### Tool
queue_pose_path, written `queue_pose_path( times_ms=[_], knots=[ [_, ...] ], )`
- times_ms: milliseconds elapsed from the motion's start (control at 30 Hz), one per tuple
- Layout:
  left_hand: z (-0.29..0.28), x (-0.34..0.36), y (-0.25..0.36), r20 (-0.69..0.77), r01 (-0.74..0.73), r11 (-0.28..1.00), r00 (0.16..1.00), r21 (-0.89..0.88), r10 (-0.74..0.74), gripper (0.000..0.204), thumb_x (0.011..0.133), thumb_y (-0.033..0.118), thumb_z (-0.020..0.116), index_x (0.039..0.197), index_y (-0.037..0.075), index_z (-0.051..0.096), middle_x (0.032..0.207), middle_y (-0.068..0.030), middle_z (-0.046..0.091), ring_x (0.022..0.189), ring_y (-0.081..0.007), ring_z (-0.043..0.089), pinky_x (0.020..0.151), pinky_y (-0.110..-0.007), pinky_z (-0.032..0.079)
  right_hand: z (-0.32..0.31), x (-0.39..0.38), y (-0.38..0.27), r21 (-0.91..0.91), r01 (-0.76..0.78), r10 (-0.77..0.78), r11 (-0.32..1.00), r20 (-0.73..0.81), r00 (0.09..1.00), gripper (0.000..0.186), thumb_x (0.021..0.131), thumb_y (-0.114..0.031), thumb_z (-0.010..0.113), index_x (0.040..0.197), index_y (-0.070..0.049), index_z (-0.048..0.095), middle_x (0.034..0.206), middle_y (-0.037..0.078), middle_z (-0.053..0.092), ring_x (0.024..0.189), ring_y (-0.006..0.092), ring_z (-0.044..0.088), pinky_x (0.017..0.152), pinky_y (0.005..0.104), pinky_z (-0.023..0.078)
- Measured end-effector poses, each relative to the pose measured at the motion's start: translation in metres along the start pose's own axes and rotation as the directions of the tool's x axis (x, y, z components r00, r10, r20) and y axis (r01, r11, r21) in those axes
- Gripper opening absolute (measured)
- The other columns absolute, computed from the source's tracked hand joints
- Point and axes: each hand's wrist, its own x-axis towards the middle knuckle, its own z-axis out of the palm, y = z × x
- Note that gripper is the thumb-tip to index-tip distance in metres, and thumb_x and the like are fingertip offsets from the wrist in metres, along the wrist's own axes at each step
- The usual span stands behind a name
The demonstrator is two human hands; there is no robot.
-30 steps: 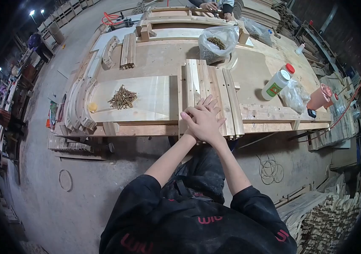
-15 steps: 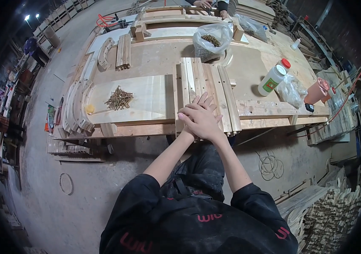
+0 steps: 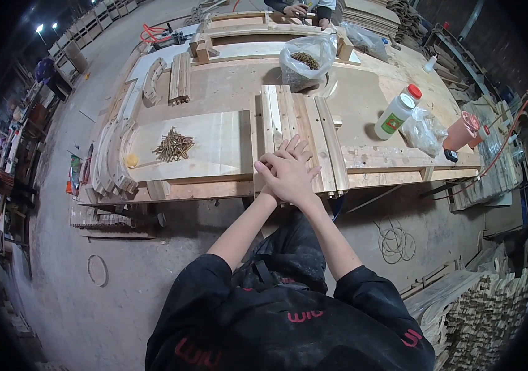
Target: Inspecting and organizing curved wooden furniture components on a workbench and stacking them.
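My two hands lie crossed on a row of narrow wooden strips (image 3: 285, 108) at the near edge of the workbench. My right hand (image 3: 290, 176) rests on top of my left hand (image 3: 298, 149) and covers much of it. The left hand's spread fingers show beyond, lying on the wood. Neither hand holds anything; the right one lies flat with its thumb to the left. Left of the strips, a heap of brass-coloured screws (image 3: 174, 146) sits on a pale board (image 3: 214, 137). A clear plastic bag (image 3: 304, 75) of small brown pieces stands behind the strips.
Curved wooden parts (image 3: 115, 157) line the bench's left side. At right stand a white bottle (image 3: 395, 116) with a green label, a plastic bag (image 3: 423, 132) and a pink container (image 3: 460, 131). Across the bench, another person's hands (image 3: 304, 11) are at a wooden frame (image 3: 236, 29).
My hands stay stacked on the strips and have shifted slightly left. The other person's hands across the bench have moved a little.
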Motion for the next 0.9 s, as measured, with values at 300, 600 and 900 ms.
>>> queue_pose_path(
  times_ms=[300,600,900],
  knots=[
    [0.008,0.002,0.000,0.039,0.024,0.999,0.999,-0.040,-0.022,0.056,0.087,0.057,0.046,0.116,0.010,0.056,0.141,-0.0093,0.038,0.138,-0.0284,0.020,0.114,-0.045,0.011,0.002,0.002,0.010,0.051,-0.015,0.015,0.999,-0.002,1.000,0.035,0.085,-0.040,0.056,0.087,-0.007,0.068,0.087,0.016,0.064,0.095,0.0354,0.056,0.090,0.0460,0.039],
    [0.004,0.003,0.001,0.043,0.029,0.998,0.999,-0.049,-0.027,0.057,0.087,0.058,0.046,0.117,0.011,0.056,0.138,-0.0100,0.041,0.137,-0.0291,0.022,0.113,-0.045,0.011,0.006,0.001,0.015,0.104,0.001,0.002,0.995,-0.027,1.000,0.035,0.085,-0.040,0.057,0.086,-0.007,0.068,0.088,0.016,0.064,0.094,0.0353,0.056,0.090,0.0461,0.039],
    [0.005,0.001,-0.001,-0.003,0.031,0.996,1.000,-0.084,-0.031,0.053,0.086,0.056,0.050,0.116,0.012,0.057,0.138,-0.0090,0.042,0.136,-0.0286,0.025,0.113,-0.046,0.015,0.020,0.003,0.029,-0.026,0.080,-0.082,0.996,-0.119,0.989,0.032,0.083,-0.038,0.059,0.086,-0.007,0.068,0.086,0.015,0.064,0.091,0.0337,0.058,0.087,0.0447,0.042]
  ],
)
